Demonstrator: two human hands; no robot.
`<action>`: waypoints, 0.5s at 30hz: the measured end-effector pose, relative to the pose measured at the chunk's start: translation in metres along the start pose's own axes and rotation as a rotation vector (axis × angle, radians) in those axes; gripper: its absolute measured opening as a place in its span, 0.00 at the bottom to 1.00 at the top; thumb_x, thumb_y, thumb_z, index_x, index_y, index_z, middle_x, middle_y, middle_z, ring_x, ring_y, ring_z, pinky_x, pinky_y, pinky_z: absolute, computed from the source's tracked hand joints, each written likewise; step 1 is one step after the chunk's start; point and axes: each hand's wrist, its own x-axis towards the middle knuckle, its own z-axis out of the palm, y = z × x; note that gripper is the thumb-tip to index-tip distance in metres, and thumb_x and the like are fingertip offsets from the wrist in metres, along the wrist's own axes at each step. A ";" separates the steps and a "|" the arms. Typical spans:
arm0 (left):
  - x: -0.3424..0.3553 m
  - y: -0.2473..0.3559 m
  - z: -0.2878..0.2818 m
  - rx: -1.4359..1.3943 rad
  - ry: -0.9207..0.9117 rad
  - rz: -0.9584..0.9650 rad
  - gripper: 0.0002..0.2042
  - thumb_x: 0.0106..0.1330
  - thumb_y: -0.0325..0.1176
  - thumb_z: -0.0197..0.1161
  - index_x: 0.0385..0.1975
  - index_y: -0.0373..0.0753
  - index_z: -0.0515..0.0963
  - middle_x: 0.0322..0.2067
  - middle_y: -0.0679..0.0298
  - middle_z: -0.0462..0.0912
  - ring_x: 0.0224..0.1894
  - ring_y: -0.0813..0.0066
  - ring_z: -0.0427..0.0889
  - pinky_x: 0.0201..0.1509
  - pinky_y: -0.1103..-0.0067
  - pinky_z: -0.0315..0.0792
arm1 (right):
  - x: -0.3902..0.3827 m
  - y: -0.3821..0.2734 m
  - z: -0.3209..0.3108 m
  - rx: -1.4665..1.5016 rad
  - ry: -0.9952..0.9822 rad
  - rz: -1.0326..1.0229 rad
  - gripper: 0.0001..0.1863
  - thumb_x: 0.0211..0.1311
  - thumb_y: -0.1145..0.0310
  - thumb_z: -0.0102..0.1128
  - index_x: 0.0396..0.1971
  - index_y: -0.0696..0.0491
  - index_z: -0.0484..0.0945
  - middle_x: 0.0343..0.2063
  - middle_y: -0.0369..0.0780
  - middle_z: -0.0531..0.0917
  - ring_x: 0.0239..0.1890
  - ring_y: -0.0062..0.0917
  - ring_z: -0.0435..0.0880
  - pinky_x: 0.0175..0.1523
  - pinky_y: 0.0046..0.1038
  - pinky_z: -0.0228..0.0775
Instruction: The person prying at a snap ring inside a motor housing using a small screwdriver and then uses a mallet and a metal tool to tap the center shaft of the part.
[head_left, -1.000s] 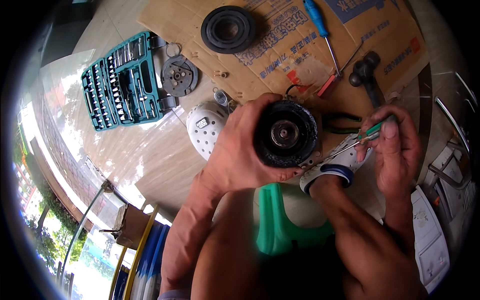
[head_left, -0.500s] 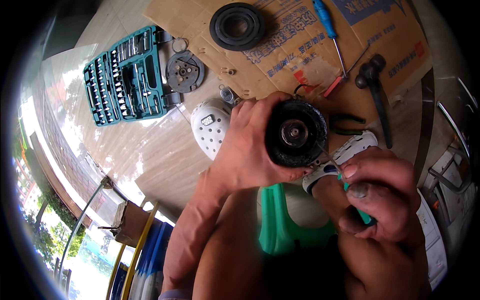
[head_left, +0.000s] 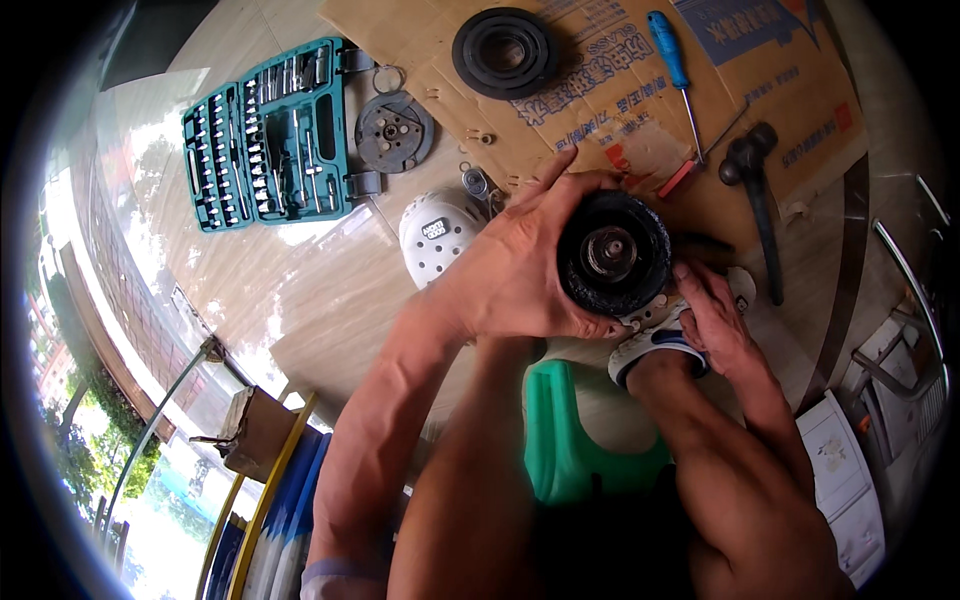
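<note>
My left hand (head_left: 530, 265) is wrapped round the left side of a black cylindrical machine part (head_left: 570, 280). Its round open end faces up, showing a metal shaft (head_left: 613, 251) in the middle of a dark, grimy recess. Close against the right side of this part is my right hand (head_left: 715, 315), fingers apart, with no tool visible in it. The part hides whatever lies below it. Dark pliers (head_left: 705, 245) show partly just beyond my right fingers.
On the cardboard sheet (head_left: 590, 120) lie a black pulley ring (head_left: 463, 55), blue screwdriver (head_left: 668, 50), red-handled tool (head_left: 677, 180) and hammer (head_left: 750, 165). A metal disc (head_left: 395, 155) lies beside the green socket set (head_left: 270, 140). A green stool (head_left: 550, 440) is beneath me.
My right hand has moved up and inward to the part's right side; the green-handled tool it held is out of sight. My left hand still grips the part, which appears shifted slightly right.
</note>
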 end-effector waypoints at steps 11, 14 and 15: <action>-0.010 0.008 0.021 -0.305 0.138 -0.179 0.46 0.43 0.41 0.87 0.66 0.36 0.73 0.52 0.49 0.88 0.56 0.51 0.89 0.62 0.66 0.83 | -0.009 -0.018 0.018 -0.287 -0.076 -0.292 0.45 0.75 0.32 0.58 0.67 0.62 0.75 0.48 0.49 0.89 0.50 0.35 0.86 0.61 0.36 0.75; -0.015 0.015 0.026 -0.286 0.216 -0.240 0.47 0.42 0.41 0.87 0.66 0.34 0.73 0.52 0.49 0.88 0.56 0.54 0.90 0.62 0.67 0.83 | -0.015 -0.032 0.021 -0.326 -0.010 -0.419 0.42 0.75 0.36 0.62 0.66 0.63 0.76 0.47 0.49 0.89 0.49 0.32 0.87 0.58 0.34 0.76; -0.016 0.020 0.029 -0.335 0.270 -0.286 0.47 0.42 0.41 0.88 0.66 0.33 0.73 0.52 0.50 0.88 0.56 0.55 0.90 0.62 0.68 0.83 | -0.015 -0.035 0.022 -0.320 0.016 -0.459 0.41 0.75 0.38 0.63 0.66 0.63 0.77 0.46 0.48 0.89 0.48 0.31 0.87 0.57 0.33 0.77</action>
